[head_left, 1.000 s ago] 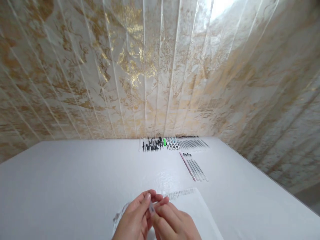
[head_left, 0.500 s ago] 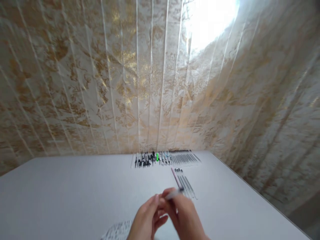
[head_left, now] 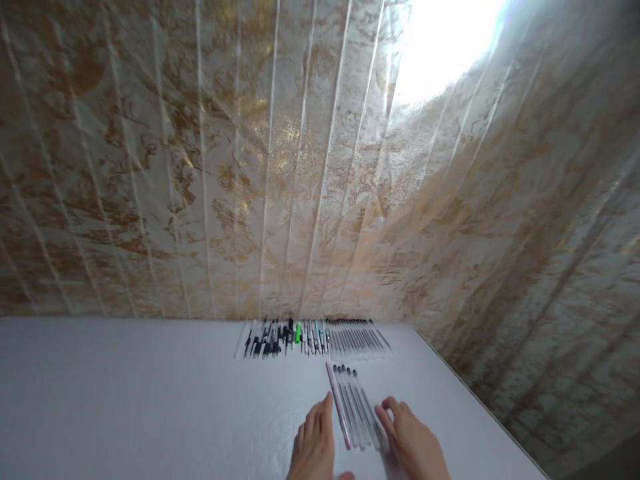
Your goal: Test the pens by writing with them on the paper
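Observation:
A short row of clear pens with one pink pen (head_left: 339,405) at its left lies on the white table (head_left: 125,393). My left hand (head_left: 315,443) rests just left of the pink pen, fingers stretched forward and flat. My right hand (head_left: 413,443) sits at the right side of the clear pens (head_left: 361,413), fingers extended and touching the near end of the row. Neither hand grips anything I can see.
A long row of several pens and refills (head_left: 310,335), one with a green cap (head_left: 299,331), lines the table's far edge. A glossy gold-and-white panelled wall (head_left: 280,167) rises behind it. The table's right edge runs near my right hand.
The view tilted up and the hands moved forward. My right hand held a pen half a second ago; now both hands lie spread on either side of the pen row.

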`<state>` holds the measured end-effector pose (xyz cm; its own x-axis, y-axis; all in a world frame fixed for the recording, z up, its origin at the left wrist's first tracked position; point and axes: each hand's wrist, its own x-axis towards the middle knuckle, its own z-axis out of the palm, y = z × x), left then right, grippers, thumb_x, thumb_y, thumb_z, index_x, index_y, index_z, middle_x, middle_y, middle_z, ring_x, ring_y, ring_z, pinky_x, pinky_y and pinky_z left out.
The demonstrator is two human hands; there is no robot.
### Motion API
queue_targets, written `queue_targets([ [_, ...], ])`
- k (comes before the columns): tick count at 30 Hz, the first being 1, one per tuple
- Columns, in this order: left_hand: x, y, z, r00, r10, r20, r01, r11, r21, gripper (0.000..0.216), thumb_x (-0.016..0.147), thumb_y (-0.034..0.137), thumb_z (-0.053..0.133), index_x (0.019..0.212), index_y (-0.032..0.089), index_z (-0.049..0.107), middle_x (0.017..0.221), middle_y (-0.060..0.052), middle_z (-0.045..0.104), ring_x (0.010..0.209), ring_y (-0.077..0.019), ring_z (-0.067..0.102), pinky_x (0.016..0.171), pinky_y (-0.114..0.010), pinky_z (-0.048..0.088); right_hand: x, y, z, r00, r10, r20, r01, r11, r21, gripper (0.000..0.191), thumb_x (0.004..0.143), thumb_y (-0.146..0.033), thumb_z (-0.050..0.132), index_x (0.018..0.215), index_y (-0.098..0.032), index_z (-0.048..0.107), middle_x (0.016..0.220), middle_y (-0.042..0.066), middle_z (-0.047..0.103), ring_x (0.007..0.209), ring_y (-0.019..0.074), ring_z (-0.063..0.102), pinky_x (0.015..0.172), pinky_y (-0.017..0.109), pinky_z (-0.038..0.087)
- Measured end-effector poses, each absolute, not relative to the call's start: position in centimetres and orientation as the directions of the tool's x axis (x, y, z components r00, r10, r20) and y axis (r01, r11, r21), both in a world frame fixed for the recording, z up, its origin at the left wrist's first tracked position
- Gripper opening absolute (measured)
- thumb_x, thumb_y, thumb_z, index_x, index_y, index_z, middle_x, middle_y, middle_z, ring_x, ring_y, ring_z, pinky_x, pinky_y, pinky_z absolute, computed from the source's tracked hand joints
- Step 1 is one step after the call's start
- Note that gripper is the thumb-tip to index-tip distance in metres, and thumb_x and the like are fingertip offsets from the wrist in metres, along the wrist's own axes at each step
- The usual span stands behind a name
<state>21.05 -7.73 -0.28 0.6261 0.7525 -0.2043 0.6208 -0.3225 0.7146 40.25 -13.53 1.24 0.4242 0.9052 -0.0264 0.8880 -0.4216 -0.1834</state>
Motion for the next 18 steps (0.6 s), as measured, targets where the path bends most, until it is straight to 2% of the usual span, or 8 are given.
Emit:
queue_targets([
  [3,22.6,-7.6,-0.6,0.657,0.728,-0.195,0.613,-0.365,0.701,0.106,0.056,0.019,0.058,0.149,0.002,0.01,0.156,-0.018,0.018,0.144,-0.0307,0.01,0.114,-0.039,0.013,40.5,-14.5,0.1,0.351,0.935,-0.048,0.891,-0.349,-0.289,0.027,0.09,-0.034,0.047,0.112,-0.024,0.058,0.105,0.009,0.062,0.085,0.0212,0.07,0.07,0.027,0.049],
  [6,23.3,-7.6,-1.0,0.661,0.73,-0.172,0.597,-0.373,0.71,0.103,0.058,0.015,0.055,0.149,0.003,0.009,0.158,-0.015,0.014,0.145,-0.0293,0.007,0.115,-0.04,0.008,39.8,-14.3,-0.6,0.321,0.947,-0.011,0.878,-0.302,-0.37,0.043,0.08,-0.022,0.056,0.124,-0.022,0.053,0.111,0.009,0.058,0.09,0.0208,0.068,0.078,0.026,0.049],
  [9,23.6,-7.6,-1.1,0.637,0.755,-0.153,0.6,-0.362,0.713,0.097,0.063,0.011,0.053,0.15,0.007,0.012,0.158,-0.014,0.016,0.144,-0.0278,0.009,0.115,-0.042,0.009,38.5,-13.3,-0.6,0.338,0.941,0.022,0.856,-0.297,-0.422,0.046,0.078,-0.014,0.055,0.123,-0.02,0.055,0.109,0.009,0.056,0.094,0.0203,0.067,0.082,0.025,0.049],
  [15,23.4,-7.8,-0.8,0.603,0.793,-0.087,0.6,-0.379,0.705,0.087,0.069,0.005,0.049,0.15,0.007,0.017,0.156,-0.014,0.023,0.143,-0.0262,0.015,0.115,-0.04,0.014,37.5,-12.4,0.2,0.379,0.925,-0.015,0.801,-0.336,-0.496,0.048,0.073,-0.018,0.062,0.121,-0.018,0.059,0.104,0.007,0.054,0.099,0.0218,0.065,0.086,0.027,0.049],
  [18,22.9,-7.9,-0.9,0.619,0.782,-0.074,0.563,-0.376,0.736,0.086,0.069,0.006,0.051,0.149,0.006,0.019,0.155,-0.013,0.026,0.143,-0.0251,0.017,0.115,-0.036,0.014,37.4,-12.5,0.2,0.407,0.913,0.007,0.774,-0.342,-0.532,0.047,0.071,-0.021,0.063,0.118,-0.017,0.061,0.099,0.006,0.056,0.094,0.022,0.066,0.084,0.029,0.051],
])
